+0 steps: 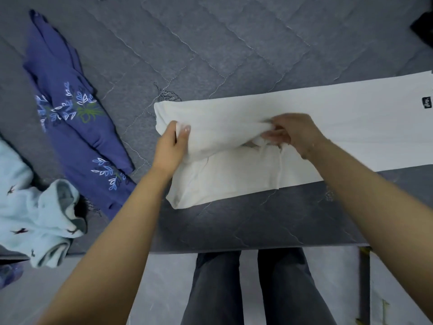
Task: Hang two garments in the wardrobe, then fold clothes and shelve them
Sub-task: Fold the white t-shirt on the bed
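Note:
A white T-shirt (339, 127) lies across the grey quilted bed (210, 48), folded lengthwise into a long strip, with a small black label near its right end. My left hand (171, 146) pinches the strip's left end between thumb and fingers. My right hand (293, 134) grips a bunched fold of the same shirt near its middle, fingers curled into the cloth. The left part of the shirt is lifted and rumpled between the two hands.
A purple garment with leaf embroidery (77, 113) lies spread at the left of the bed. A pale blue fleece garment with small dark bird shapes (35, 214) sits crumpled at the bed's front left edge. Something black (424, 29) shows at the far right. My legs stand at the bed's front edge.

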